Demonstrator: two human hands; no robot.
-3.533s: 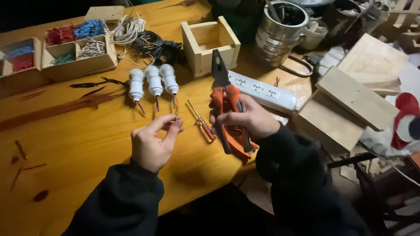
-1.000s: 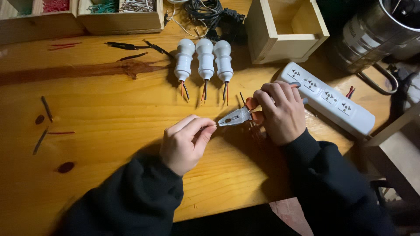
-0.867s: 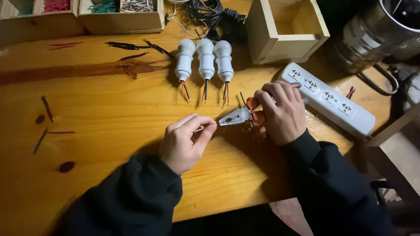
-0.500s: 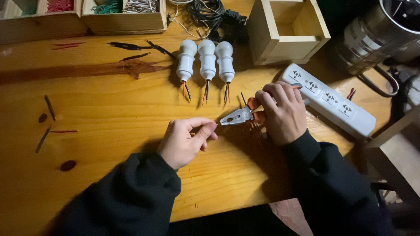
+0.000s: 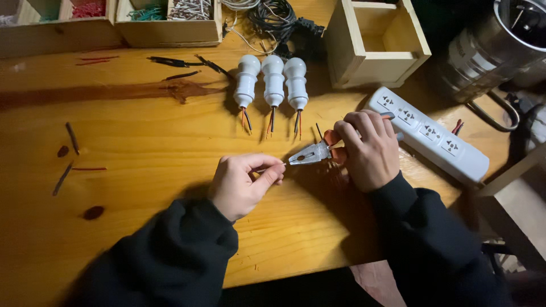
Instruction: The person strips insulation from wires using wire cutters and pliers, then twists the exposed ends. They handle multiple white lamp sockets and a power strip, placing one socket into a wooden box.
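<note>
My right hand (image 5: 367, 149) grips orange-handled pliers (image 5: 314, 153) whose grey jaws point left over the wooden table. My left hand (image 5: 243, 183) pinches a thin piece of wire (image 5: 272, 167) between thumb and fingers, its end meeting the plier jaws. Beyond the hands lie three white lamp holders (image 5: 273, 81) side by side, each with short red and black wire tails pointing toward me.
A white power strip (image 5: 432, 135) lies right of my right hand. An open wooden box (image 5: 376, 41) stands at the back, black cables (image 5: 273, 16) beside it, sorting trays (image 5: 165, 23) at back left. Wire scraps (image 5: 71, 136) dot the left table. A metal pot (image 5: 495, 51) sits far right.
The view has shifted closer since 3.5 s ago, when the pliers were held upright. Over the last second my left hand has slid slightly left, drawing the wire away from the jaws.
</note>
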